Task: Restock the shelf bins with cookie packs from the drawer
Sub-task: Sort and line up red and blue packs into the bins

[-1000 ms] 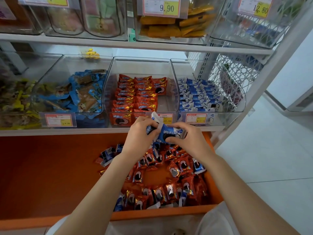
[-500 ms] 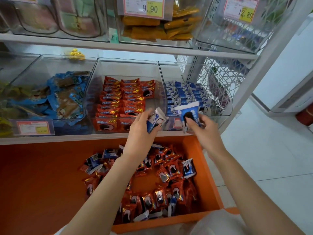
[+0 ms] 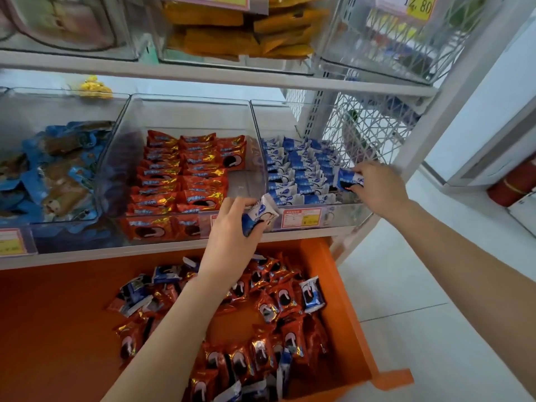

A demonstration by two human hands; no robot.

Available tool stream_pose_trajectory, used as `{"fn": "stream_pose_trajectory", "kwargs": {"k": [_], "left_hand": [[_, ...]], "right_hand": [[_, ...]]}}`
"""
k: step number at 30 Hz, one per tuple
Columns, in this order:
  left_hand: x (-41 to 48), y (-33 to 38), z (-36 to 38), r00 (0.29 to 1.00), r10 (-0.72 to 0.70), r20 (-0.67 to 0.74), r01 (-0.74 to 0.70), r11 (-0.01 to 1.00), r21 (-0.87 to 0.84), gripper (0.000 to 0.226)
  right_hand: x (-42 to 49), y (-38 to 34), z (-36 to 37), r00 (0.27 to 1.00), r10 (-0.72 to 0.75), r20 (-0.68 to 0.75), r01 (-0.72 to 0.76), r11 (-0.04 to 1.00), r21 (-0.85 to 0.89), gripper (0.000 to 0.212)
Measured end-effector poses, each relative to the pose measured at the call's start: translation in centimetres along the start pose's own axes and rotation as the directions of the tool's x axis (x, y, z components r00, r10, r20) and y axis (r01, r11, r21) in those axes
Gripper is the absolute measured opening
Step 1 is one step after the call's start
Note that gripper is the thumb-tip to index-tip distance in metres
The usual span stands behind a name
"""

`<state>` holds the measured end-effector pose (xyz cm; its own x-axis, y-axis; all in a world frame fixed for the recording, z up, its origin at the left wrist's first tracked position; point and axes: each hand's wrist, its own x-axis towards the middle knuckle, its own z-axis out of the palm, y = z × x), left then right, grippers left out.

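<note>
My right hand (image 3: 377,188) pinches a blue cookie pack (image 3: 348,179) and holds it inside the right clear bin (image 3: 342,220), at the right end of the rows of blue packs (image 3: 298,169). My left hand (image 3: 232,233) grips another blue and white pack (image 3: 261,214) in front of the bins, near the wall between the middle and right bin. The middle bin (image 3: 191,103) holds rows of red packs (image 3: 185,175). Below the shelf, the open orange drawer (image 3: 342,309) contains several loose red and blue packs (image 3: 261,329).
The left bin holds blue and brown snack packs (image 3: 58,169). An upper shelf (image 3: 203,75) carries bins of orange packs (image 3: 240,33) close above the lower bins. A white mesh side panel (image 3: 371,132) closes the shelf's right end. White tiled floor (image 3: 406,285) lies to the right.
My hands split apart, each keeping one blue pack. The right hand moved up and right into the blue-pack bin. The left hand rose slightly toward the bin fronts.
</note>
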<state>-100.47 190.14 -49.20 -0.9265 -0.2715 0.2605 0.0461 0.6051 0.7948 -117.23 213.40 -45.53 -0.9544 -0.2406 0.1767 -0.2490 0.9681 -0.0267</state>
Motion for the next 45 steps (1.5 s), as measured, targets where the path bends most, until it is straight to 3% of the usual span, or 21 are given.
{"fn": "stream_pose_trajectory", "kwargs": {"k": [3, 6, 10, 14, 18, 21, 28, 35, 45], "left_hand": [[0.3, -0.4, 0.4, 1.0, -0.021, 0.003, 0.021, 1.0, -0.02, 0.042], [0.2, -0.5, 0.5, 1.0, -0.019, 0.0, 0.019, 0.999, -0.037, 0.041], [0.2, -0.7, 0.7, 1.0, -0.01, 0.002, 0.01, 0.999, -0.053, 0.04], [0.1, -0.8, 0.8, 1.0, 0.002, -0.005, -0.002, 0.999, -0.049, 0.039], [0.1, -0.8, 0.7, 1.0, 0.003, -0.007, -0.003, 0.999, -0.048, 0.04], [0.1, -0.8, 0.8, 1.0, 0.007, -0.007, -0.007, 0.999, -0.048, 0.039], [0.1, -1.0, 0.9, 1.0, 0.007, -0.012, -0.008, 0.999, -0.048, 0.038], [0.0, -1.0, 0.9, 1.0, 0.008, -0.008, -0.009, 0.999, -0.045, 0.038], [0.0, -0.9, 0.9, 1.0, 0.011, -0.004, -0.011, 0.999, -0.035, 0.037]], "right_hand": [[1.5, 0.1, 0.9, 0.992, -0.01, 0.126, 0.035, 0.98, -0.195, 0.034], [2.9, -0.2, 1.5, 0.973, -0.02, 0.228, 0.081, 0.962, -0.259, 0.025], [4.6, -0.2, 2.3, 0.965, -0.047, 0.257, 0.076, 0.991, -0.106, 0.043], [5.5, 0.3, 2.2, 0.929, -0.132, 0.344, 0.164, 0.984, -0.065, 0.045], [5.4, -0.1, 1.7, 0.906, -0.229, 0.355, 0.358, 0.863, -0.357, 0.033], [5.4, -0.1, 2.0, 0.895, -0.264, 0.36, 0.412, 0.798, -0.44, 0.031], [5.4, 1.3, 2.7, 0.893, -0.328, 0.309, 0.422, 0.85, -0.316, 0.035], [5.7, 0.9, 2.8, 0.867, -0.293, 0.403, 0.393, 0.899, -0.194, 0.023], [4.8, -0.7, 2.2, 0.918, -0.26, 0.3, 0.37, 0.833, -0.411, 0.015]]}}
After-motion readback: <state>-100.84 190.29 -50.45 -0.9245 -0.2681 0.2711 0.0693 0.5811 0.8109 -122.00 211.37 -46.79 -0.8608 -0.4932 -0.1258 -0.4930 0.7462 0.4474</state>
